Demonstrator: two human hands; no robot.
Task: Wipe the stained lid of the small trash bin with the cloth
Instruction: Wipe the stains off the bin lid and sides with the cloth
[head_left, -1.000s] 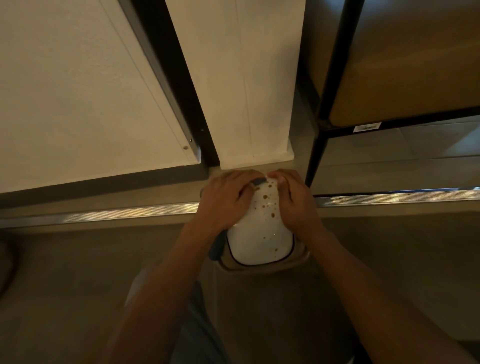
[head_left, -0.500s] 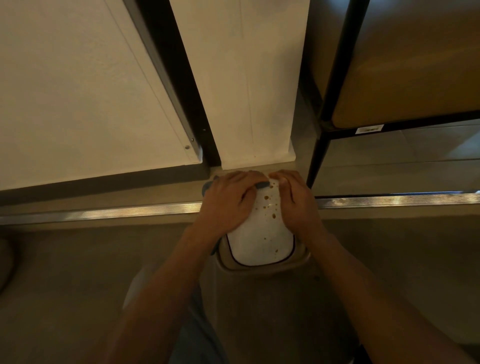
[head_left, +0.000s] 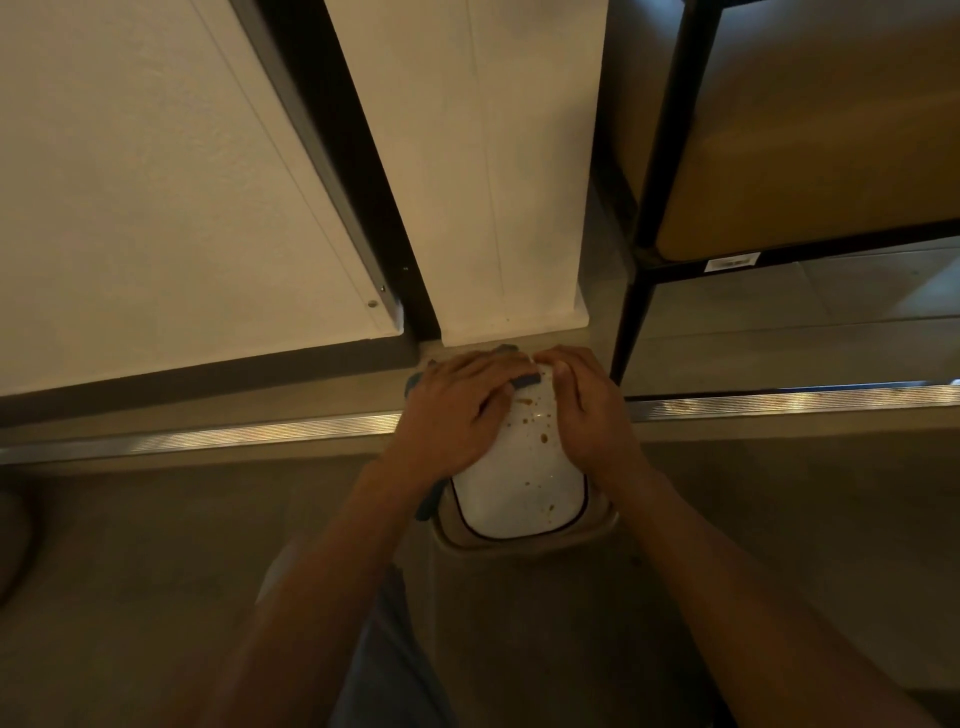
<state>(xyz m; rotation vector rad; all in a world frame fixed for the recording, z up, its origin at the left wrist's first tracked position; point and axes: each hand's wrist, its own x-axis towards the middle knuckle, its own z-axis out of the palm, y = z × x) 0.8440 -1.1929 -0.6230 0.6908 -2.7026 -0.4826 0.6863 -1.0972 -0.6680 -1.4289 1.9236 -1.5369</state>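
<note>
A small beige trash bin (head_left: 524, 550) stands on the floor below me, with a white lid (head_left: 511, 496) speckled with brown stains. My left hand (head_left: 457, 410) lies on the lid's far left part and presses a blue cloth (head_left: 525, 383) onto it; the cloth's edges show at my fingertips and under my wrist. My right hand (head_left: 592, 410) rests on the lid's far right side, fingers curled over its far edge. Most of the cloth is hidden under my left hand.
A white wall panel (head_left: 498, 182) rises just behind the bin. A black metal frame leg (head_left: 631, 317) stands to the right. A metal floor strip (head_left: 208, 439) runs across the floor. My blue trouser leg (head_left: 384, 670) is below the bin.
My left hand has slid slightly along the lid's far left with the cloth. The right hand stays on the far right edge. The view has shifted a little.
</note>
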